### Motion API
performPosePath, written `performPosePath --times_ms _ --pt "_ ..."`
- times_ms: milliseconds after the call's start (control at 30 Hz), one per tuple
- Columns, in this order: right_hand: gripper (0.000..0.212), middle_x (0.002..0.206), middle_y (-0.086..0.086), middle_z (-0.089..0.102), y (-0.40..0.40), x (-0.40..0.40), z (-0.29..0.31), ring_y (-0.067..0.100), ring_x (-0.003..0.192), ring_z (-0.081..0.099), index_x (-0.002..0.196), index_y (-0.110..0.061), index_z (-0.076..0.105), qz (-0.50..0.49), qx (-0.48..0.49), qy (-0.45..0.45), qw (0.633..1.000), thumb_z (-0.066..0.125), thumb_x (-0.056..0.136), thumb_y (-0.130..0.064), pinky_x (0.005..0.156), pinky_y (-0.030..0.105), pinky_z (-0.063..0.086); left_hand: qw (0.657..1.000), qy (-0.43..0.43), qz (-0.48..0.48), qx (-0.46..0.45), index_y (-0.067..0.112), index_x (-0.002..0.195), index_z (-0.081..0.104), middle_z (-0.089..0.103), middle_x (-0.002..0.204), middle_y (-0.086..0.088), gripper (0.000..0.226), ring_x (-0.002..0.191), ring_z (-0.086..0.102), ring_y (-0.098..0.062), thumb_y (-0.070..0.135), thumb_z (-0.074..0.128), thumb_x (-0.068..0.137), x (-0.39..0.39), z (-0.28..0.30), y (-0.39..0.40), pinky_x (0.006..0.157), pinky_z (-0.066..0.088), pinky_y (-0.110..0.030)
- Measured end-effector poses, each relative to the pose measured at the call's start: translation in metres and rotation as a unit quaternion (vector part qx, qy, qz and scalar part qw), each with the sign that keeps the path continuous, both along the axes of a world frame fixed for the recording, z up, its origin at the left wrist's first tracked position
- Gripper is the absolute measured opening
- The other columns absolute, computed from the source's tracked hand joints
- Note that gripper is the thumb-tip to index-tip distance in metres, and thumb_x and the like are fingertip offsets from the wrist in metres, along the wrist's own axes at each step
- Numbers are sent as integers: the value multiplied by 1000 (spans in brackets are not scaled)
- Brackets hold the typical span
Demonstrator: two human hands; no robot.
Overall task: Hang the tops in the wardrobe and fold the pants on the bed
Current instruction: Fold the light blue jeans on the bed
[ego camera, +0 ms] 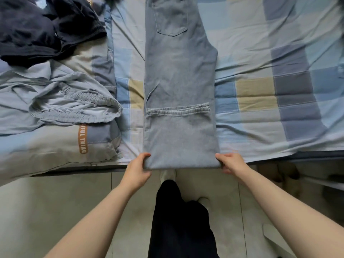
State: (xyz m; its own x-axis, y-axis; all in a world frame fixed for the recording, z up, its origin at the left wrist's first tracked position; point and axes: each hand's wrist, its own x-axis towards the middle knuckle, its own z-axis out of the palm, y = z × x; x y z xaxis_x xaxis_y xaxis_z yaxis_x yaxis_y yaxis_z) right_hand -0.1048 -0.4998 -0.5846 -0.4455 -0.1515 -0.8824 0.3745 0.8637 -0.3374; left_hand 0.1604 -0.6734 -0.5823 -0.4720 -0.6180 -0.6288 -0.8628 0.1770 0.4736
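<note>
On the checked bedsheet (pixel 260 71), left hand (pixel 136 168) and right hand (pixel 231 162) pinch the faded denim pants' (pixel 178 81) folded edge.

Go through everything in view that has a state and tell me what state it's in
grey pants: flat on bed, leg ends folded up over themselves
left hand: grips near fold's left corner
right hand: grips near fold's right corner
light blue pants: crumpled, unfolded
dark clothes: heaped, unfolded

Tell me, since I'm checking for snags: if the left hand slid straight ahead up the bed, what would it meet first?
Probably only the checked sheet: the left hand runs alongside the blue-grey pants, with the pillow further left.
</note>
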Motion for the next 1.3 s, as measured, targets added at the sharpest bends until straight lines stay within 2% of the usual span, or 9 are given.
performPosePath --times_ms 233,400,533,633,800,1000,1100,1200,1300 --pt "37 78 0 63 79 28 76 17 74 58 119 -24 50 216 -73 90 969 65 86 -15 74 27 43 974 -118 -186 -45 18 112 70 66 109 -9 37 109 56 -31 7 60 79 16 61 56 87 45 -34" --pt "59 119 0 52 99 36 100 20 108 41 142 -28 37 486 -90 120 861 63 89 -30 97 28 34 981 -35 -171 -87 15 95 75 50 89 -6 20 90 57 -33 6 68 79 20 100 53 72 41 -31" --pt "44 113 0 51 69 24 99 24 109 41 132 -30 49 580 -32 284 763 54 89 -25 89 31 37 970 -18 -217 -105 14 90 77 51 117 -7 9 105 58 -24 17 70 86 10 109 35 82 46 -29" --pt "31 110 2 48 30 -6 98 24 109 42 114 -26 62 522 -55 265 809 59 84 -23 90 31 40 962 -19 -263 -73 13 95 77 65 116 -3 16 107 58 -23 24 71 87 -13 110 -8 94 43 -31" --pt "14 69 -10 60 -45 -81 118 12 74 58 71 -26 59 424 -107 89 895 69 76 -17 57 19 40 970 -38 -199 136 3 73 66 52 62 2 26 60 46 -8 26 74 85 -80 117 -114 60 38 -28" --pt "16 89 5 61 -165 -167 90 12 77 58 102 -15 60 168 -173 41 970 67 88 -18 75 31 51 976 79 34 202 9 90 66 62 78 -1 20 71 59 -9 28 70 88 -169 80 -232 64 50 -21" --pt "37 101 8 60 -216 -202 51 15 87 58 127 -12 48 -18 -188 64 980 59 94 -23 83 33 47 930 179 231 222 18 122 54 62 99 -1 37 87 59 -14 32 67 90 -210 36 -279 75 48 -30" --pt "5 78 0 54 -218 -198 7 10 69 48 95 -19 54 -33 -88 49 994 57 94 -23 71 29 40 946 71 217 229 18 137 40 61 108 -3 55 91 61 -17 27 68 90 -214 -15 -273 77 45 -33" --pt "15 77 3 49 -193 -163 -31 12 64 43 85 -19 51 25 5 -10 1000 59 93 -29 66 26 38 955 19 207 210 5 127 51 65 103 -10 46 85 65 -20 13 71 87 -189 -56 -234 71 53 -28"
